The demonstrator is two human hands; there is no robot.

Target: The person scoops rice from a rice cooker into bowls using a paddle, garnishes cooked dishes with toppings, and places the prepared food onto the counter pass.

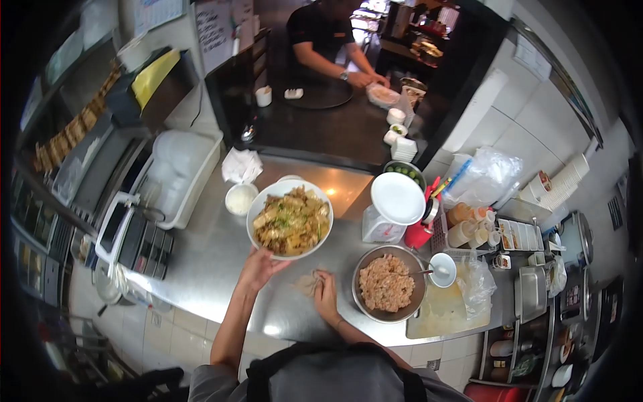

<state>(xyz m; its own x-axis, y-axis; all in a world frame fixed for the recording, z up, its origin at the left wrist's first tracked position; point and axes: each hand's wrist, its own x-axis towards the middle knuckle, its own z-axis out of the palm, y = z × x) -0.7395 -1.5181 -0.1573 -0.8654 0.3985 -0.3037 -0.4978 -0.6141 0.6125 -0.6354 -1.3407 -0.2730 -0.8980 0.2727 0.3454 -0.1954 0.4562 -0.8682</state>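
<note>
My left hand grips the near edge of a white bowl, its thumb and fingers at the lower left rim. The bowl holds browned food topped with chopped green bits and appears raised over the steel counter. My right hand is closed on a beige cloth that lies on the counter. Just right of that hand stands a metal mixing bowl with a pinkish minced mixture and a utensil handle sticking out.
A kitchen scale with a white pan stands behind the mixing bowl. A small white bowl and plastic bag sit on a cutting board. Beyond the pass-through, a co-worker's hands touch a clear container. A white tub is left.
</note>
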